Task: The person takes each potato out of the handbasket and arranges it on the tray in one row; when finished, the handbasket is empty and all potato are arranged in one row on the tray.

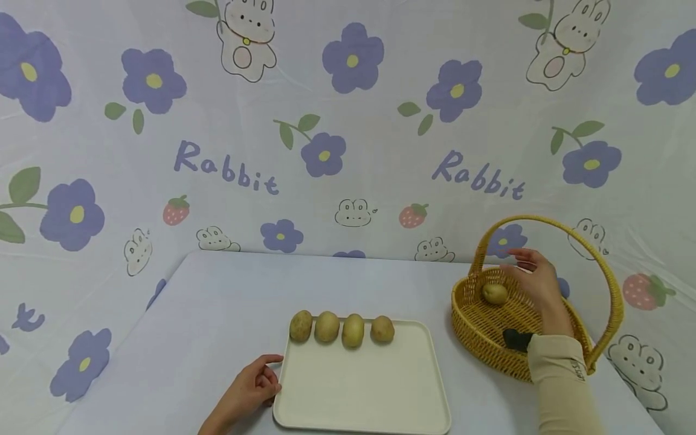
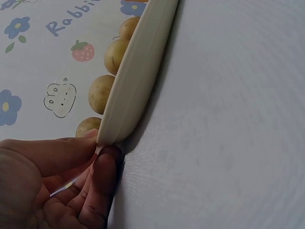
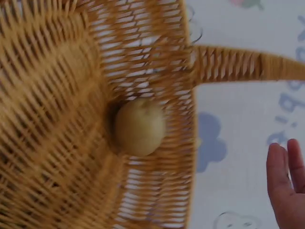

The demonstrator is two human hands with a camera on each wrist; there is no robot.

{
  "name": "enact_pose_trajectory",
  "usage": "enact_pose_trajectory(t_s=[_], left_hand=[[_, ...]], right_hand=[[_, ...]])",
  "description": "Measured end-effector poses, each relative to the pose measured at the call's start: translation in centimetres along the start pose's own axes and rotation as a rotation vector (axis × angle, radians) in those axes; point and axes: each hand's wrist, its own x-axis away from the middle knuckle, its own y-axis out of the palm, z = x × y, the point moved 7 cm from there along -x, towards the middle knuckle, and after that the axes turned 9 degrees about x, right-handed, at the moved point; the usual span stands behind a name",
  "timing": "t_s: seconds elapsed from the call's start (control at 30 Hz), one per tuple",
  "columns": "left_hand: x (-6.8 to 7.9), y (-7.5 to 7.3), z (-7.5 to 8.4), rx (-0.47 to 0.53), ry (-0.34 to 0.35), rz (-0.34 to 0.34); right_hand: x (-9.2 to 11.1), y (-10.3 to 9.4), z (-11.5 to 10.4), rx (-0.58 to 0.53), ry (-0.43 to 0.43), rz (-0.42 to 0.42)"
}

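Observation:
At the left edge of the white tray (image 1: pixel 361 393), my left hand (image 1: pixel 247 386) pinches the rim; in the left wrist view the thumb lies on the rim and fingers (image 2: pixel 102 176) bend beneath it. Several potatoes (image 1: pixel 353 331) form a row along the tray's far side. My right hand (image 1: pixel 535 281) is raised over the wicker basket (image 1: pixel 473 341), fingers extended and nothing held. One potato (image 1: pixel 495 294) lies inside the basket near its far left wall. The right wrist view shows this potato (image 3: pixel 140 127) apart from the fingers (image 3: pixel 277 167).
The basket's tall arched handle (image 1: pixel 589 248) rises around the right arm. A small black object (image 1: pixel 516 339) shows at the right wrist by the cuff. Behind the white table (image 1: pixel 217 302) hangs a cloth (image 1: pixel 391 181) printed with flowers and rabbits.

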Motion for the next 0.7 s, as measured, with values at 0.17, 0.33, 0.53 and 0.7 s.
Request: enact_pose_trajectory(t_s=[0.17,0.33,0.53,0.7], left_hand=[[0.0,-0.1,0.1,-0.003,-0.004,0.003],[0.0,0.0,0.0,-0.001,-0.02,-0.001],[0.0,0.0,0.0,0.0,-0.025,0.003],[0.0,-0.2,0.1,0.005,-0.019,0.001]], right_hand=[[-0.7,-0.5,3.2,-0.04,0.121,0.052],[-0.8,0.1,5.3,-0.081,0.198,0.049],[-1.5,2.1,7.7,-0.106,0.258,0.012],[-1.8,4.2,7.9,-0.023,0.196,-0.138]])
